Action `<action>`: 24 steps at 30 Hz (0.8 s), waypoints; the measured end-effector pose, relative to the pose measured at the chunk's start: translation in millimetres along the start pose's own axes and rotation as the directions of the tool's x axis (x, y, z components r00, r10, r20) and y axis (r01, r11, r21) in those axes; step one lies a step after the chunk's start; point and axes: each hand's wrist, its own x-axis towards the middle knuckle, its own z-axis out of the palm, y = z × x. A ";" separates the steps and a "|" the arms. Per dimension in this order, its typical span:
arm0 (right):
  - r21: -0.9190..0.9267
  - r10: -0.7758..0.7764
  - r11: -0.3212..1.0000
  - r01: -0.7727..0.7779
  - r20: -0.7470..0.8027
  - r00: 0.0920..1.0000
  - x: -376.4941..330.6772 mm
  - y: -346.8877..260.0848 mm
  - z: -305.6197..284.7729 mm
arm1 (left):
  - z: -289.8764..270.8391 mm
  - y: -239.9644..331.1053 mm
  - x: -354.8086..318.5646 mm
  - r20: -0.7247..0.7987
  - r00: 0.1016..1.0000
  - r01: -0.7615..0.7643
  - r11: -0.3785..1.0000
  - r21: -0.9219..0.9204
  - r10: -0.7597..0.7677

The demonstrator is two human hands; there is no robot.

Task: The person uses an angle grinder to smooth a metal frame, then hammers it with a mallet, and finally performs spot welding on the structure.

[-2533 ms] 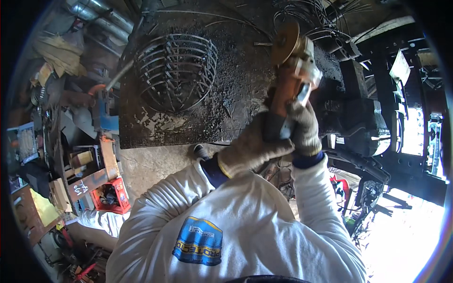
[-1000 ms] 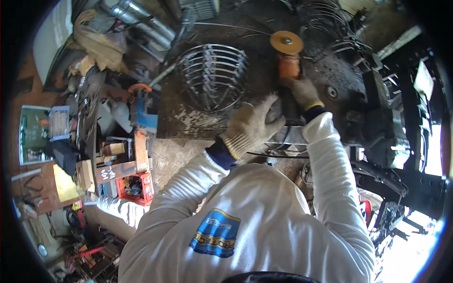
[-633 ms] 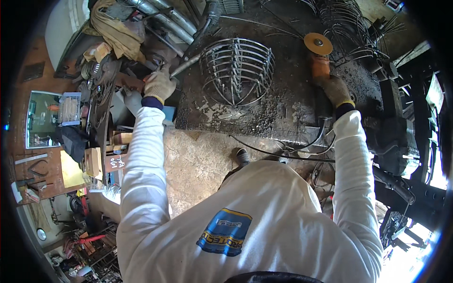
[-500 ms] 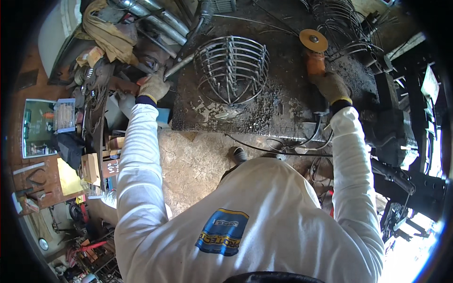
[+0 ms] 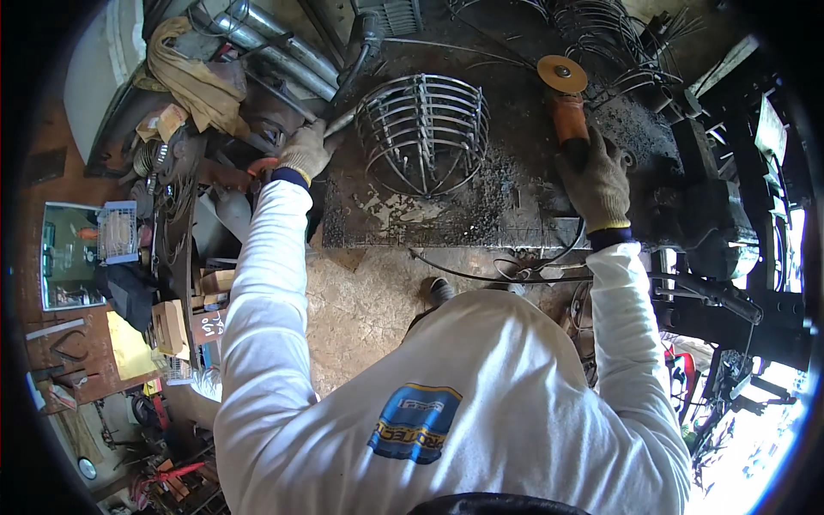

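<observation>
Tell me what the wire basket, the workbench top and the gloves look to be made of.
Wire basket: bare metal rod, probably steel, grey and unpainted, with thin bars joined to curved hoops.
Workbench top: seemingly heavy steel plate, dark and scorched, with pale flaking patches.
Gloves on the left hand and right hand: knitted fabric, likely cotton, beige and soiled, with ribbed cuffs.

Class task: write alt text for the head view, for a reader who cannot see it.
A person in gloves leans over a dark metal workbench, right hand holding an orange angle grinder, left hand reaching to cluttered tools at the bench's left edge. A domed wire basket rests between them.
</observation>
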 end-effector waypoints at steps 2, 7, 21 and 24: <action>0.024 0.025 0.999 -0.024 -0.010 1.000 -9.1 -6.5 -7.1 | 7.2 -19.0 14.0 -0.051 0.995 -0.085 0.996 0.009 0.085; 0.109 -0.089 0.988 0.107 -0.159 0.983 -28.6 13.8 5.8 | 20.6 -50.6 42.4 -0.231 0.945 -0.240 0.971 -0.015 0.230; 0.925 -0.193 0.306 0.224 -0.170 0.966 -55.9 -89.5 -20.8 | -24.5 85.1 -85.5 -0.605 0.793 -0.385 0.825 -0.413 0.067; 0.965 -0.123 0.218 0.146 -0.121 0.985 -65.8 -118.6 -36.3 | -2.2 159.2 -153.6 -0.682 0.713 -0.562 0.715 -0.417 0.163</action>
